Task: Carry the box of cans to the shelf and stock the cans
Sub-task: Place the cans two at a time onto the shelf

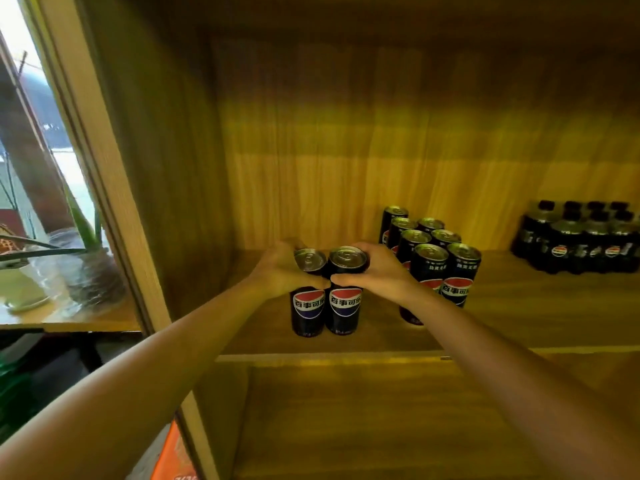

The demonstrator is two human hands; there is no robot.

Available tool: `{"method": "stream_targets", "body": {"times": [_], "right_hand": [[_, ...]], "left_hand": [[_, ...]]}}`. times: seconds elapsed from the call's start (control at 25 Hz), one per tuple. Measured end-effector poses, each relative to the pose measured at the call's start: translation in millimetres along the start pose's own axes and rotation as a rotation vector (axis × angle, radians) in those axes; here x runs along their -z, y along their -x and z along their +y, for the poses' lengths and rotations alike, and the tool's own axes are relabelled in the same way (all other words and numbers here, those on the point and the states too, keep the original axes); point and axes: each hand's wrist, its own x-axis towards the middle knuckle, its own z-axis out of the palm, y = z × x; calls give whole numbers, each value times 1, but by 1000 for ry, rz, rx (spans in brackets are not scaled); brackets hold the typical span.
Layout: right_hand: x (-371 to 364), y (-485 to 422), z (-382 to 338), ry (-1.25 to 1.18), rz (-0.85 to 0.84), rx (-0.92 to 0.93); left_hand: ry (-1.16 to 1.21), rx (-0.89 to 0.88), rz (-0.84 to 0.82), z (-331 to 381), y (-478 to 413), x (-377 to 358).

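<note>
Two black cola cans stand side by side near the front of the wooden shelf (519,306). My left hand (280,271) wraps the left can (308,306) from the left, near its top. The right can (344,308) is gripped from the right by my right hand (377,271). Both cans are upright and touch each other; whether they rest on the board or hover just above it I cannot tell. To their right stands a group of several more black cans (433,258) in two rows. The box is not in view.
A shrink-wrapped pack of dark bottles (581,244) sits at the shelf's right. The cabinet's side wall (156,202) rises on the left. Beyond it are potted plants (83,258) on a sill. A lower shelf (381,427) lies below. Something orange (173,459) shows at the bottom left.
</note>
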Motion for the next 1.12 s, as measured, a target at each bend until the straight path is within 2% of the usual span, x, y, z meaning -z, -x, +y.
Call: {"method": "stream_targets", "body": {"times": [0.48, 0.72, 0.76, 0.84, 0.96, 1.0, 1.12], "right_hand": [[-4, -38, 33, -63, 14, -46], [-20, -23, 49, -246, 78, -104], [-25, -15, 53, -199, 74, -92], [-39, 3, 64, -34, 40, -96], [-62, 19, 83, 207, 52, -192], [-68, 20, 88, 281, 79, -220], [-73, 13, 100, 444, 163, -221]], "left_hand": [[98, 10, -14, -11, -42, -14], [289, 5, 89, -36, -34, -35], [312, 18, 79, -49, -28, -42], [186, 38, 33, -76, -15, -60], [-339, 33, -1, -101, -9, -82], [-428, 17, 27, -103, -9, -87], [-424, 12, 90, -103, -13, -92]]}}
